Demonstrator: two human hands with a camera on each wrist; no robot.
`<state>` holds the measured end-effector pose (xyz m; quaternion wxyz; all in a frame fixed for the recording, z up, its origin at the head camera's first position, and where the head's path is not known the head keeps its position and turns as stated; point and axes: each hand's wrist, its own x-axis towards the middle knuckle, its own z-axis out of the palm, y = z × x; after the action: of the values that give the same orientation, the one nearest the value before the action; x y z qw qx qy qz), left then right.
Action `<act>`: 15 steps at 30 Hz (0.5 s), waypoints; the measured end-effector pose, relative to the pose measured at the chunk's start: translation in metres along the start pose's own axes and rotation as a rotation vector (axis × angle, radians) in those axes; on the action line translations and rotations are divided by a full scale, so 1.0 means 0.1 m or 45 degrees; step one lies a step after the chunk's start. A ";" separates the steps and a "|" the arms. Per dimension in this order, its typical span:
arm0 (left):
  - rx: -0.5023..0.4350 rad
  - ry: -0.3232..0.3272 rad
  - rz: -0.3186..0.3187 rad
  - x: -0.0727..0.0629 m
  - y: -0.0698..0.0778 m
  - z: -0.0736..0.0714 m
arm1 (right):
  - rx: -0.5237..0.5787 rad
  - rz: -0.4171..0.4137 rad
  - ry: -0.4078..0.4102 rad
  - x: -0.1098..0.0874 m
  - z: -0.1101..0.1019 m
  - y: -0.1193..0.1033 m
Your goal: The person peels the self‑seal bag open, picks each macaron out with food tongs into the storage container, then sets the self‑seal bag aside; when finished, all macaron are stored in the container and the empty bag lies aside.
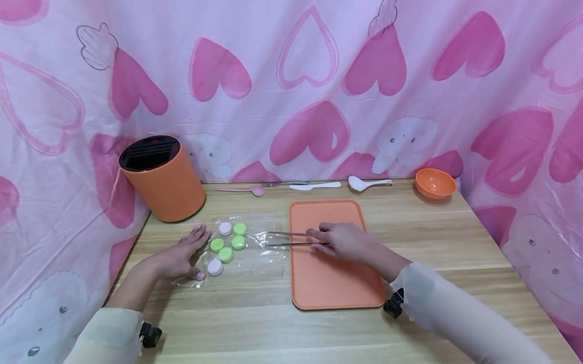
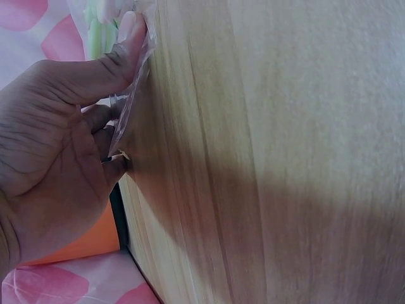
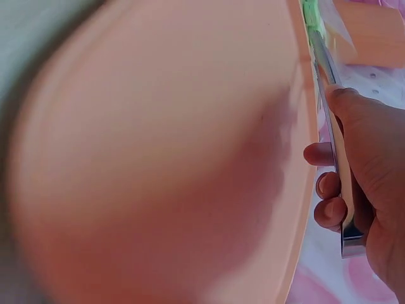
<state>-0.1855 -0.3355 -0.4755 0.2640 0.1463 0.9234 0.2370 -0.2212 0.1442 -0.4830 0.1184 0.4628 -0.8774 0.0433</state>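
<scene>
Clear plastic is spread flat left of the middle of the desk [image 1: 244, 333] as a thin bag [image 1: 267, 263], and its left end is pressed down by the left hand [image 1: 183, 258]. The fingers of that hand are spread and fairly straight, with the thumb laid on the plastic at the corner toward the near edge of the desk. Six small round pieces are gathered at that end, four green pieces [image 1: 225, 254] and two white pieces [image 1: 214, 267]; whether they are inside the bag or on top of it cannot be told.

Metal tongs [image 3: 326, 60] are gripped by the right hand [image 1: 344, 242], with fingers and thumb closed about their two arms. The tongs are pointed toward the left edge of the desk, their tips held apart over the right part of the bag, and the right hand is held above an orange tray [image 1: 334, 287] placed near the middle of the desk.

Along the far edge, from left to right, a pink spoon [image 1: 257, 192], a fork [image 1: 286, 182], a white knife [image 1: 316, 186] and a white spoon [image 1: 356, 184] are laid out. The far left corner is occupied by an orange holder [image 1: 168, 189] with a black slotted top, and the far right corner by an orange bowl [image 1: 435, 187]. Behind the far edge, a pink curtain [image 1: 263, 60] printed with hearts is hung.
</scene>
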 end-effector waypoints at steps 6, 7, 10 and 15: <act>0.004 0.002 0.005 0.00 0.00 0.01 | 0.038 0.002 -0.050 0.16 0.06 -0.09; 0.001 0.000 0.001 0.00 0.00 0.01 | 0.042 0.004 -0.060 0.19 0.07 -0.11; 0.001 -0.002 0.001 0.01 -0.01 0.01 | 0.047 0.007 -0.078 0.28 0.09 -0.16; -0.014 -0.001 -0.002 0.01 -0.01 0.01 | 0.068 -0.002 -0.071 0.41 0.14 -0.23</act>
<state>-0.1863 -0.3356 -0.4775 0.2654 0.1444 0.9221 0.2417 -0.2272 0.0957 -0.4871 0.0816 0.4676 -0.8785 0.0537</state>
